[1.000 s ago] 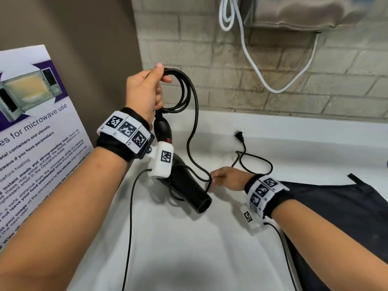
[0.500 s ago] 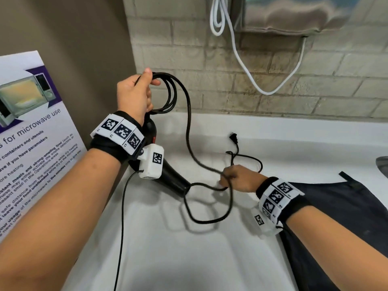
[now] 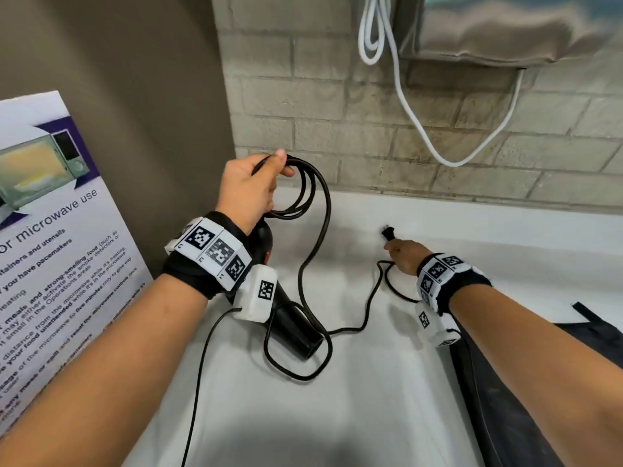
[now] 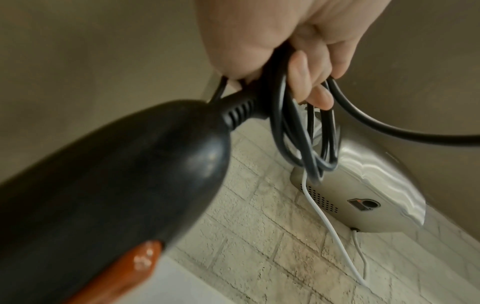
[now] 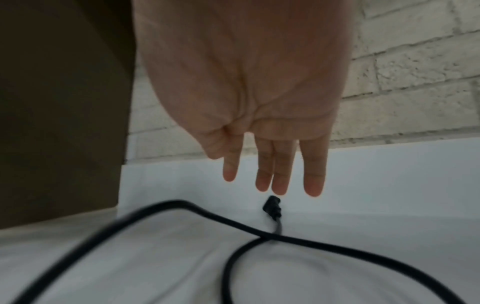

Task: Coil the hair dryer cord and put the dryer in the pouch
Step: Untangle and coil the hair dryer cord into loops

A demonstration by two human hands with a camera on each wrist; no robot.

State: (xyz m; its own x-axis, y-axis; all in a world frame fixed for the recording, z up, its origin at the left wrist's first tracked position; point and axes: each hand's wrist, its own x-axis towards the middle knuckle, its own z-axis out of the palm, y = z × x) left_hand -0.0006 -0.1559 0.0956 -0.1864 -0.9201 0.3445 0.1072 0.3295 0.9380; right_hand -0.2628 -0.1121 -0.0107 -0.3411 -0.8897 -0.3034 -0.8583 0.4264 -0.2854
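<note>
Now the right hand (image 3: pixel 404 256) has let go of the cord (image 3: pixel 367 311), fingers straight, reaching toward the plug (image 3: pixel 387 233) on the counter (image 3: pixel 371 399); the left hand (image 3: pixel 251 188) still grips the coiled loops, the dryer (image 3: pixel 293 326) hanging below it.

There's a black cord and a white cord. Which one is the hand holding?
The black hair dryer cord: the left hand grips its loops. The white cord hangs on the brick wall, untouched.

Both forearms are bare. The left wrist band (image 3: pixel 215 254) is black, overlaid with a white strip of square black-and-white code markers. Below it sits a white camera box (image 3: pixel 258 293) with one marker and a thin black cable (image 3: pixel 199 372). The right wrist band (image 3: pixel 445 278) and box (image 3: pixel 435 326) match.
</note>
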